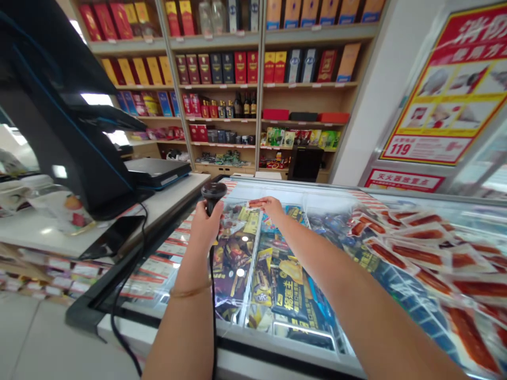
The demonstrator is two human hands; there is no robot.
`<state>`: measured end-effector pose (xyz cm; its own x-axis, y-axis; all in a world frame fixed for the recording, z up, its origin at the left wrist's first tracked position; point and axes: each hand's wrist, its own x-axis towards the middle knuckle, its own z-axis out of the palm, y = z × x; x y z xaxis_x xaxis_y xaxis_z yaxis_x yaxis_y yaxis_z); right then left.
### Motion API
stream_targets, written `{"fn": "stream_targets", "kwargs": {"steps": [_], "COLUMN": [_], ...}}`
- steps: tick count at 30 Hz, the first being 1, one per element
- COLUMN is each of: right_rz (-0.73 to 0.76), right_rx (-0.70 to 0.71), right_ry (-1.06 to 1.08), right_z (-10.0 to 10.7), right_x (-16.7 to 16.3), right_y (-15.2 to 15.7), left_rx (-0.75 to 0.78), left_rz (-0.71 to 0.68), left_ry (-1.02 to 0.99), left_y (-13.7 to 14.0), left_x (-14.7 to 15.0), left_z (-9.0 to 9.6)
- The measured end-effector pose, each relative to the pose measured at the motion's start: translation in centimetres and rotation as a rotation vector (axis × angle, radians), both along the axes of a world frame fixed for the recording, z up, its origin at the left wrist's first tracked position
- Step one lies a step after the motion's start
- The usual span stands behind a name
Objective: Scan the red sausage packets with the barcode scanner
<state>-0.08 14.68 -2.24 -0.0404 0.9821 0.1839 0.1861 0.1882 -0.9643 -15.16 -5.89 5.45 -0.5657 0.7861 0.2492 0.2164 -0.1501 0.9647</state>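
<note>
My left hand (209,216) grips a black handheld barcode scanner (214,191) upright above the glass-topped freezer, its cable hanging down past my forearm. To the right and slightly farther off, my right hand (271,206) pinches a small packaged sausage stick (257,203) by one end. That packet points toward the scanner, with a gap between them. A loose heap of similar clear packets of reddish sausage sticks (420,232) lies on the glass at the right.
Bagged frozen goods (293,290) show through the freezer (237,364) glass. On the left, a counter (63,227) bears a black point-of-sale terminal (75,121), a flat scale (158,171) and a phone-like dark slab (113,237). Shelves (222,39) of boxed goods stand behind.
</note>
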Motion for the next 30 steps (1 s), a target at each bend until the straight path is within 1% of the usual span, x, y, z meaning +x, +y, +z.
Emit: {"fn": "stream_targets", "kwargs": {"steps": [3,6,10,13,15,17,21,22,24,26,28,30], "right_rz": [0.045,0.095,0.137,0.128,0.086,0.018,-0.138,-0.188,-0.349,-0.484,-0.549,-0.533], "right_rx": [-0.021,-0.034,-0.025,-0.008,0.013,0.045,0.122,0.133,0.131,0.09,0.035,0.016], "right_ry": [-0.025,-0.063,-0.119,-0.176,-0.221,-0.271,-0.394,-0.459,-0.744,-0.985,-1.103,-1.157], "right_z": [-0.1,-0.1,0.2,0.7,1.3,1.7,2.0,2.0,1.7,1.2,0.6,0.2], "right_x": [-3.2,-4.7,-4.9,-3.5,-1.6,1.5,10.0,12.2,16.3,19.6,21.7,22.7], "right_y": [1.3,1.9,1.7,1.2,0.8,0.1,-2.8,-3.9,-6.2,-8.3,-9.9,-10.8], "left_rx": [-0.029,-0.014,0.005,-0.004,-0.003,0.011,0.042,0.044,0.038,0.018,0.002,-0.001], "left_rz": [0.073,0.044,-0.044,-0.073,-0.087,-0.116,-0.208,-0.241,-0.316,-0.412,-0.506,-0.573], "left_ry": [0.007,-0.027,-0.035,-0.023,-0.034,-0.058,-0.134,-0.152,-0.18,-0.197,-0.183,-0.146], "left_y": [0.4,0.8,1.3,1.6,1.8,2.0,2.1,2.0,1.5,0.9,0.3,-0.1], "left_x": [-1.5,-1.8,-0.9,0.0,0.6,1.3,3.4,4.3,6.3,8.3,10.1,11.2], "left_z": [-0.4,-0.9,-1.4,-1.7,-1.8,-1.9,-2.1,-2.2,-2.4,-2.7,-3.1,-3.5]}}
